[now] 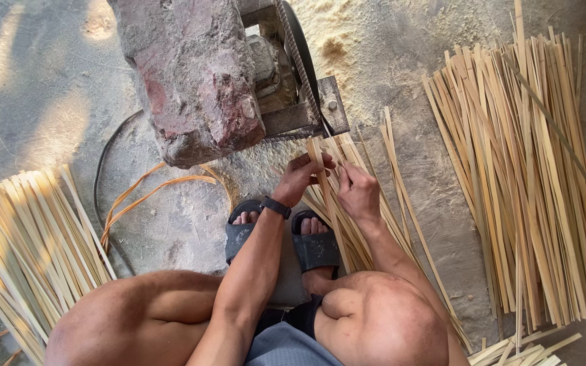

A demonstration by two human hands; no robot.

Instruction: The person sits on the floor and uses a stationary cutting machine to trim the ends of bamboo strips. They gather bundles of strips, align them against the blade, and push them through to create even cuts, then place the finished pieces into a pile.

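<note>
Bamboo strips [329,196] — thin, light, springy, likely splintery-edged — are being held in a bundle just below the rusty cutting machine [201,81]. Left hand [300,177] and right hand [357,192] are pinching the upper ends, fingers closed, best gripped flat-sided near the tips.
</note>
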